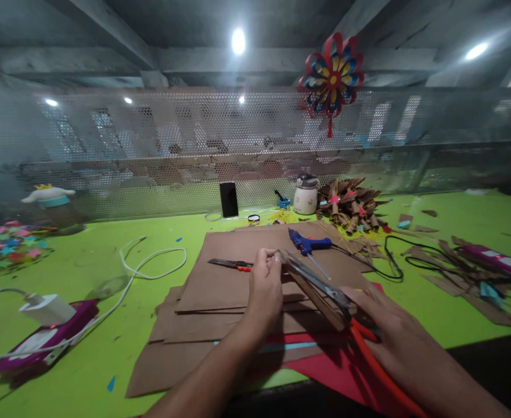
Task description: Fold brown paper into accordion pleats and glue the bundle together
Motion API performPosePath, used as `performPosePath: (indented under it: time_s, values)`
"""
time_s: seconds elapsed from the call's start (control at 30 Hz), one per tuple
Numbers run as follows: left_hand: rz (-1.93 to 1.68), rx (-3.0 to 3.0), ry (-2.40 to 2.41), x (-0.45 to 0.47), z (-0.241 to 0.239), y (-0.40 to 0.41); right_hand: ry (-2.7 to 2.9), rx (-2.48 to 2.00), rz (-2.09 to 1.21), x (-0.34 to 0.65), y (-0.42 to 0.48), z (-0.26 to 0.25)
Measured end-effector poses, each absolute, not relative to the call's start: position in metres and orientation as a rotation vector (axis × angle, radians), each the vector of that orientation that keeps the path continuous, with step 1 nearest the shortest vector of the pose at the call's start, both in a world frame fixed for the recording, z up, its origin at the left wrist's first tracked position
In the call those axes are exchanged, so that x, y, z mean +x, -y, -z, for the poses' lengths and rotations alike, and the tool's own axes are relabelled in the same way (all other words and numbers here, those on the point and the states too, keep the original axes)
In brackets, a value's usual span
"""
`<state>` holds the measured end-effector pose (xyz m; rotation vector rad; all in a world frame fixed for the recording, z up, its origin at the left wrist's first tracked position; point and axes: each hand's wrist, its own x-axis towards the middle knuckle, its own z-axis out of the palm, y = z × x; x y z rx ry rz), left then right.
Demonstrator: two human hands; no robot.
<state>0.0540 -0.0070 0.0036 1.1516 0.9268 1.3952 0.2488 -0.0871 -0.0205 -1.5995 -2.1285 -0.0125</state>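
My left hand [265,284] pinches the far end of a narrow brown cardboard strip [314,297] above a stack of cardboard sheets [220,290]. My right hand [386,325] grips red-handled scissors [325,284], whose blades lie along the strip's upper edge. Red paper [325,371] and a light blue strip [281,346] lie under my hands at the table's near edge. A blue glue gun [308,244] rests on the cardboard just beyond the scissors. A utility knife [231,264] with a red slider lies on the cardboard to the left.
The table [151,244] is bright green. A white charger [46,309] on a purple device [42,339] with a white cable [151,261] lies left. A phone [228,198], white jar [305,194], cardboard-roll pile [351,203] and black cord [390,261] sit behind. Cardboard scraps [464,273] lie right.
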Motion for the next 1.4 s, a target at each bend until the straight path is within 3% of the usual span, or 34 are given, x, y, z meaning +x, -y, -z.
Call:
performPosePath:
  time_s: [0.37, 0.9, 1.4]
  values:
    - [-1.367, 1.124, -0.824, 0.055, -0.008, 0.011, 2.118, -1.623, 0.022, 0.239, 0.084, 0.021]
    - [-1.279, 0.957, -0.823, 0.051, -0.011, 0.006, 1.800, -1.568, -0.498, 0.254, 0.056, 0.007]
    - [-0.925, 1.149, -0.572, 0.048, -0.009, 0.001, 1.728, -1.110, -1.116, 0.207, 0.016, -0.042]
